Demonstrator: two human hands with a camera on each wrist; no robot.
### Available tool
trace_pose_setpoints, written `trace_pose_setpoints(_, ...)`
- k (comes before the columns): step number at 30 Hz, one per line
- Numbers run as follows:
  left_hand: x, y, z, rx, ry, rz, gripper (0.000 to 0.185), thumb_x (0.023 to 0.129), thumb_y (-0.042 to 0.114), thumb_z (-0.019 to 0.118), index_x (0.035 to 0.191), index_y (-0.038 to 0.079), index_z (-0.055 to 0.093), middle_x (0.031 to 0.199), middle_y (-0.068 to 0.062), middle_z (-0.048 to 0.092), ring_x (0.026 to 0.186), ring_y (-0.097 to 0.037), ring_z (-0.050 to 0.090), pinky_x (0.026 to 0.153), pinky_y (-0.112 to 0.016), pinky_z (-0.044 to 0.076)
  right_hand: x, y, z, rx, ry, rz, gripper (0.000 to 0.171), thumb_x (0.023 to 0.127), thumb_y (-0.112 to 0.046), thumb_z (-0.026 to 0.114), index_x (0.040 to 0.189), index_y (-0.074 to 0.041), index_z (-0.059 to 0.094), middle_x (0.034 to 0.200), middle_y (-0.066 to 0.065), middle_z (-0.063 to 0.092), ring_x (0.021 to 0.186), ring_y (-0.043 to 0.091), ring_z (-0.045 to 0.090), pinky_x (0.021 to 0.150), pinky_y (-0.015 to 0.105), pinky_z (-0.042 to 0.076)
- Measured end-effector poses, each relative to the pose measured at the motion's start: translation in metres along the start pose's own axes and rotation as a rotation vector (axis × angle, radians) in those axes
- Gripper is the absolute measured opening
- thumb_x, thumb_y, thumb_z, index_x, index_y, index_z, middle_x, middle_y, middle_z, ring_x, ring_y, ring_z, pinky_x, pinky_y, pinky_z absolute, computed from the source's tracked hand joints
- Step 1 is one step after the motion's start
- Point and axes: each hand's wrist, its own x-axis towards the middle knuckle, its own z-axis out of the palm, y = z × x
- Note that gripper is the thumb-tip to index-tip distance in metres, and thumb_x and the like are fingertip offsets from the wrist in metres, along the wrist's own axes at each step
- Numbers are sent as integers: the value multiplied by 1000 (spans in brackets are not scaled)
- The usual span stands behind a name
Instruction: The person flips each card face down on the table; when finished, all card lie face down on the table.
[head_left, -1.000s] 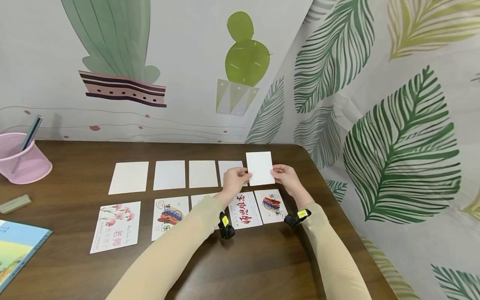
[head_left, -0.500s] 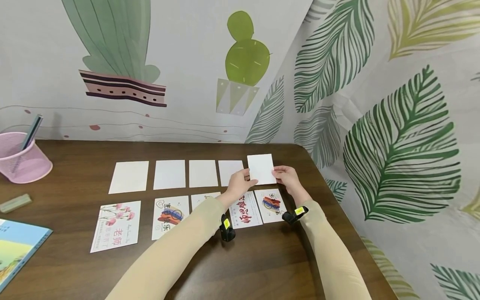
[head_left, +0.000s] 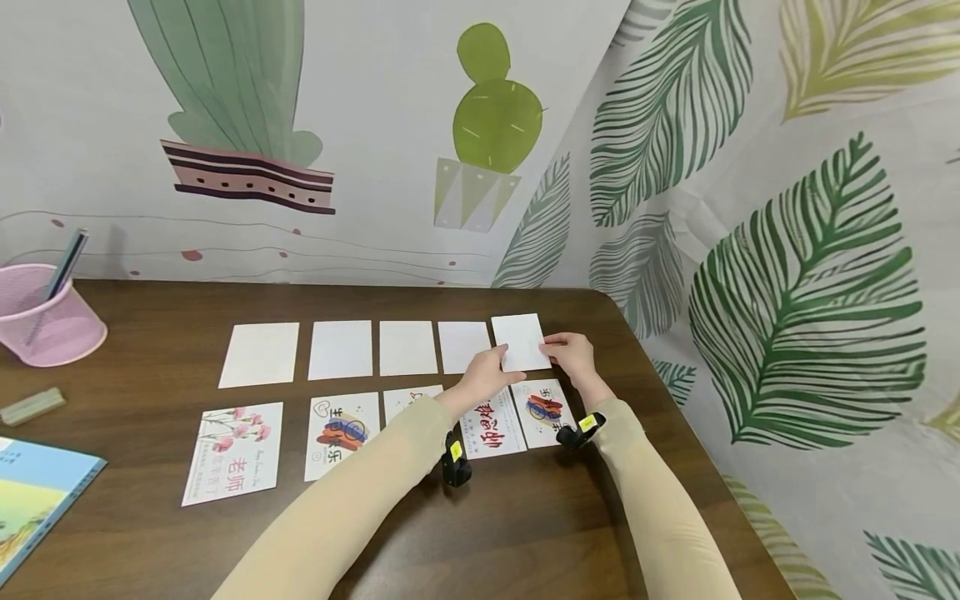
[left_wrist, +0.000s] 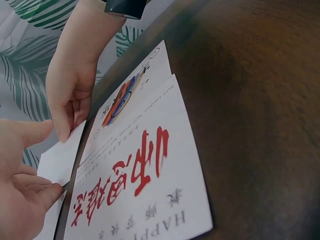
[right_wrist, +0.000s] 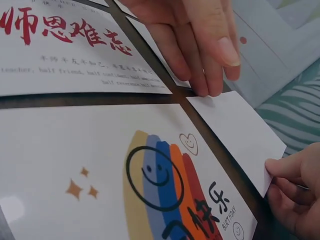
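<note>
A blank white card (head_left: 519, 342) lies at the right end of the back row, its right edge slightly raised in the right wrist view. My right hand (head_left: 572, 357) pinches that edge between thumb and fingers. At the card's left edge is my left hand (head_left: 483, 379). Its fingertips touch the near-left corner, and its thumb stands away from the card. In front lie a card with red lettering (head_left: 491, 429), partly covered by my left hand, and a card with a colourful smiley (head_left: 543, 412). Left of the held card sits another blank card (head_left: 461, 342).
Further left, several blank cards (head_left: 340, 350) continue the back row. A flower card (head_left: 234, 454) and a smiley card (head_left: 341, 429) lie in front. A pink mesh pen holder (head_left: 52, 325), an eraser-like block (head_left: 32, 407) and a blue book (head_left: 45, 492) occupy the table's left side.
The white card has come down from a raised tilt to the table, in line with the back row. My left thumb has moved off it; the right hand keeps its pinch.
</note>
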Motion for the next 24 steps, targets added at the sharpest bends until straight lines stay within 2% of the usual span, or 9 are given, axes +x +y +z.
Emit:
trace_pose_setpoints(7,0,3,-1,24,-38,-3,68,95,24,64,148,-6,33,145,-26,47,132,-37,49,110,-44,41,-4,-6,1,-94,24,11,28,89,-16,69,111,3,72,117,22,68,95,27,69,84,35,58)
trace_pose_setpoints(15,1,5,-1,90,-49,16,68,95,23,65,146,-9,34,144,-26,47,133,-37,48,111,-43,40,-5,-8,2,-102,34,1,26,87,-13,71,108,3,73,111,23,70,77,15,66,68,22,56)
trace_pose_setpoints(20,-1,7,0,118,-58,31,67,94,21,65,146,-10,35,143,-28,48,133,-38,48,111,-43,40,-6,-8,3,-132,44,-14,25,87,-14,72,106,3,73,106,22,70,70,10,63,63,19,54)
trace_pose_setpoints(24,-2,6,1,121,-47,33,67,94,20,65,145,-10,36,141,-28,49,132,-39,48,111,-43,41,-7,-9,4,-164,60,-34,22,86,-14,73,101,2,74,95,18,72,62,8,59,56,17,48)
